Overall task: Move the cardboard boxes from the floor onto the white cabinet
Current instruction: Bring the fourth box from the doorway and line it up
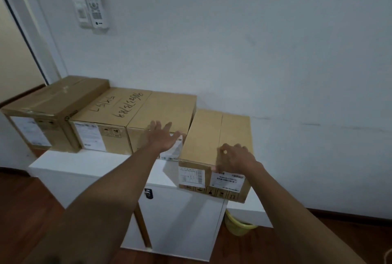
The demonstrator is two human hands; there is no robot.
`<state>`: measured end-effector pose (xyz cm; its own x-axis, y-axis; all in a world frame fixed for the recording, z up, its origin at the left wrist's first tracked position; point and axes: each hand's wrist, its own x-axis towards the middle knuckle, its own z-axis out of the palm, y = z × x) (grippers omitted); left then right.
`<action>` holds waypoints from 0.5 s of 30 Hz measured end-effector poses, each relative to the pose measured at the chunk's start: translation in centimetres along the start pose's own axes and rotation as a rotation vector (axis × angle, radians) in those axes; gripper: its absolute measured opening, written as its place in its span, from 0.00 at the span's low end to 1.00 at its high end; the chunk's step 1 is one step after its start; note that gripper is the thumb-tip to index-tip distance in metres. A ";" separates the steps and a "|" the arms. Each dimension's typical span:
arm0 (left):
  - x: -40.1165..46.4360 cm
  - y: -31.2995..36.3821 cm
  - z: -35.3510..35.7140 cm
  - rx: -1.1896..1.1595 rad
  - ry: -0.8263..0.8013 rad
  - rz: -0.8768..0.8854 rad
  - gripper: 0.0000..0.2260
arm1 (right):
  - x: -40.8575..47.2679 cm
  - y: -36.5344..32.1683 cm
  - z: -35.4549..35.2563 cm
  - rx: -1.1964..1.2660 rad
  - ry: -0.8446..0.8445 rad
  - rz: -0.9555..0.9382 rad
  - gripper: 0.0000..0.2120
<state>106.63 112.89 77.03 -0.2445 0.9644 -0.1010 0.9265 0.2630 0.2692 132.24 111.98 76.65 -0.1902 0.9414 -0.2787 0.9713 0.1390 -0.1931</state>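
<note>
Neither grip is closed: the left hand (162, 137) lies flat and open on the large brown cardboard box (135, 115), and the right hand (232, 158) rests loose-fingered on the smaller brown cardboard box (214, 136). Both boxes sit on the white cabinet (101, 170), the smaller overhanging its front edge, so the right hand probably means to push it back.

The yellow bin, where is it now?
In the head view, the yellow bin stands on the floor, low right, beside the white cabinet.

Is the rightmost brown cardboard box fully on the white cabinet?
No. The rightmost brown cardboard box overhangs the white cabinet front edge; the right hand rests on it.
</note>
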 end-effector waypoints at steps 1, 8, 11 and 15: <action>0.5 -0.4 0.3 0.013 -0.033 0.012 0.32 | 0.9 -0.1 -0.1 -0.009 -0.010 0.004 0.44; 0.7 -1.9 2.3 0.076 -0.051 0.068 0.35 | 6.0 -1.1 -2.2 -0.222 -0.015 -0.074 0.28; 0.9 -2.4 2.1 0.102 -0.062 0.088 0.36 | 7.9 -1.5 -2.8 -0.312 0.048 -0.109 0.22; 0.7 -2.6 2.8 0.034 -0.068 0.093 0.36 | 9.7 -1.7 -1.2 -0.293 0.224 -0.084 0.12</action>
<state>104.80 112.84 73.57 -0.1385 0.9801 -0.1424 0.9537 0.1708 0.2475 128.90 121.29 75.42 -0.2663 0.9624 -0.0542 0.9596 0.2700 0.0794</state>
